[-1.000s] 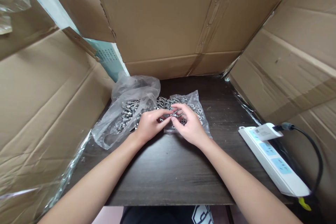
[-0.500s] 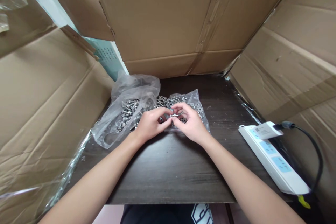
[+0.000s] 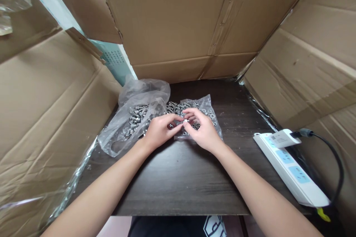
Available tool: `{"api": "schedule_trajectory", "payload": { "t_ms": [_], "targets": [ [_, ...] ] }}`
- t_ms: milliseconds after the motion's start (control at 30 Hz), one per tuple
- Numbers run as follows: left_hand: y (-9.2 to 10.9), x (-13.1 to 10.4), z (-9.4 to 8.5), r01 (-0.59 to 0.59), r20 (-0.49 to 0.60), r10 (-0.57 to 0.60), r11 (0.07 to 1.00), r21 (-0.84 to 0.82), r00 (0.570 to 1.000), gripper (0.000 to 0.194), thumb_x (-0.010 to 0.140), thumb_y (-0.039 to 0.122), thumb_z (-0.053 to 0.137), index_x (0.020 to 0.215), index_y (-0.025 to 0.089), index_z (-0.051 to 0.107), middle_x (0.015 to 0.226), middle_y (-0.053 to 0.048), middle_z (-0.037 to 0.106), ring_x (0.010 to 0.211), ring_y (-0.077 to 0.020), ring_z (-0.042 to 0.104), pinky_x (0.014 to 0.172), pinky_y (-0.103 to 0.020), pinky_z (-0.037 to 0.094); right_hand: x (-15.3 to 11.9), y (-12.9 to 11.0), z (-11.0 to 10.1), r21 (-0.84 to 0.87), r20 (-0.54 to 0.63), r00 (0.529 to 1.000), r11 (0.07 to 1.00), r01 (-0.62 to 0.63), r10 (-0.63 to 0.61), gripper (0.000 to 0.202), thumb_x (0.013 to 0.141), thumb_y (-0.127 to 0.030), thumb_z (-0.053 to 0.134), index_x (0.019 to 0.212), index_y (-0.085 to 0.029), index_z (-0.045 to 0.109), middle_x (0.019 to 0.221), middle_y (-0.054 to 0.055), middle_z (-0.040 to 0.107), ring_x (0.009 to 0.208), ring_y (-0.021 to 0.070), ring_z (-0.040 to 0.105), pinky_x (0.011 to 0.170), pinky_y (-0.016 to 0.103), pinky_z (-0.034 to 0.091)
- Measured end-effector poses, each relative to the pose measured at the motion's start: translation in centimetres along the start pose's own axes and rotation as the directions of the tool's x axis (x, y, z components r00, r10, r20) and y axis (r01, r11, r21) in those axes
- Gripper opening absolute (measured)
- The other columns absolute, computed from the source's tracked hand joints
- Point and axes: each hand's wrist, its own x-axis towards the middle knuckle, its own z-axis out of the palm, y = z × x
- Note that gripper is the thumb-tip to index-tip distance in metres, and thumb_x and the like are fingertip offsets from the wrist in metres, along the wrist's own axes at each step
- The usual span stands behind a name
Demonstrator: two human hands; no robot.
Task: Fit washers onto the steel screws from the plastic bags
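Note:
Between the fingertips of both hands is a small metal bolt, with its details too small to make out. My left hand pinches it from the left, thumb and forefinger together. From the right, my right hand closes its thumb and fingers on the same bolt. Under and behind the hands lies a flat clear bag bearing loose bolts, washers and nuts. Left of my left hand, a crumpled clear bag holds many assembled bolts.
The dark tabletop has cardboard walls at the back and both sides. A white power strip with a plugged-in black cable lies at the right. A pale green printed sheet shows at the back left.
The fingertips have shifted slightly around the bolt, and less of it shows between them. Both arms and the bags are nearly where they were.

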Motion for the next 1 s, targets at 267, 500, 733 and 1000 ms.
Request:
{"api": "schedule_trajectory", "payload": {
  "t_ms": [267, 500, 733, 1000],
  "targets": [
    [0.2, 0.11, -0.2, 0.013, 0.017, -0.013, 1.0, 0.011, 1.0, 0.006, 0.093, 0.023, 0.071, 0.097, 0.018, 0.071, 0.089, -0.001, 0.078, 0.069, -0.0122, 0.073, 0.065, -0.021, 0.057, -0.07, -0.47, -0.61, -0.138, -0.041, 0.998, 0.989, -0.054, 0.049, 0.019, 0.099, -0.031, 0.051, 0.105, -0.023, 0.067, 0.072, 0.0, 0.067, 0.063, 0.0167, 0.063, 0.065, 0.032, 0.052],
    [-0.04, -0.01, -0.23, -0.014, 0.015, 0.014, 1.0, 0.027, 1.0, 0.011, 0.097, 0.025, 0.066, 0.104, 0.019, 0.072, 0.096, -0.003, 0.08, 0.072, -0.013, 0.074, 0.068, -0.022, 0.059, -0.08, -0.41, -0.45, -0.116, 0.017, 0.999, 0.992, 0.051, -0.049, 0.032, 0.087, -0.022, 0.062, 0.119, -0.024, 0.065, 0.104, 0.006, 0.075, 0.09, 0.0216, 0.071, 0.075, 0.035, 0.057],
    [-0.23, -0.03, -0.24, -0.011, 0.01, 0.01, 0.999, 0.047, 1.0, 0.013, 0.098, 0.026, 0.065, 0.105, 0.019, 0.073, 0.095, -0.003, 0.08, 0.07, -0.0132, 0.074, 0.067, -0.022, 0.059, -0.12, -0.35, -0.47, -0.151, -0.006, 1.0, 0.988, 0.025, -0.026, 0.034, 0.089, -0.024, 0.064, 0.123, -0.025, 0.063, 0.105, 0.005, 0.075, 0.089, 0.0215, 0.072, 0.078, 0.036, 0.057],
    [-0.14, 0.0, -0.15, -0.008, -0.002, 0.008, 0.999, 0.043, 1.0, 0.013, 0.098, 0.028, 0.066, 0.104, 0.019, 0.073, 0.092, -0.002, 0.08, 0.067, -0.0121, 0.072, 0.065, -0.021, 0.058, -0.32, -0.44, -0.25, -0.24, -0.003, 0.999, 0.97, 0.039, -0.041, 0.024, 0.095, -0.026, 0.057, 0.118, -0.024, 0.065, 0.107, 0.007, 0.075, 0.096, 0.0248, 0.072, 0.087, 0.04, 0.056]
  ]
}}
